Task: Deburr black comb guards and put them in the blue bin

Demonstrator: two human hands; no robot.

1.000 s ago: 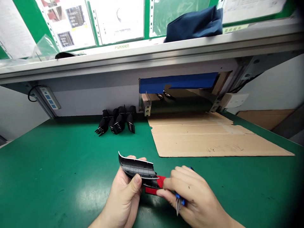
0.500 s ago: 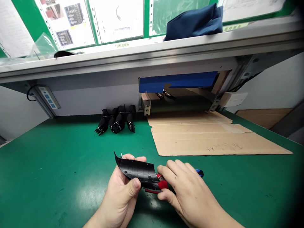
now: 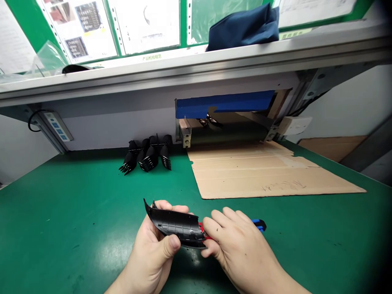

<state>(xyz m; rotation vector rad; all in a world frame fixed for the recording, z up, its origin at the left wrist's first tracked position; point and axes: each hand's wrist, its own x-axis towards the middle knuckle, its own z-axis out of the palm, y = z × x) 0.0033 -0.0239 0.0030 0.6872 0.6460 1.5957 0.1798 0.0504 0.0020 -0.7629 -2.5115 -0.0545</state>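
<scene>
My left hand is closed round a black curved plastic shell, thumb along its near edge and fingers behind it. The shell has a ribbed inner face and a pointed left tip. A second black edge shows beneath it; whether that is a separate piece I cannot tell. At the shell's right end, my right hand is closed on a tool with a blue-and-black handle end. Red parts show between the hand and the shell. The fingers cover most of the tool, so its exact kind is hidden.
Several black comb-like plastic parts lie on the green table by the back panel. Flat cardboard lies at the right, before an opening with a blue flap. Overhead runs a metal shelf with a dark blue cloth item.
The right hand has rolled, its fingers more tightly curled, and more of the blue-and-black handle shows. Less red is visible by the shell. The camera view has shifted slightly.
</scene>
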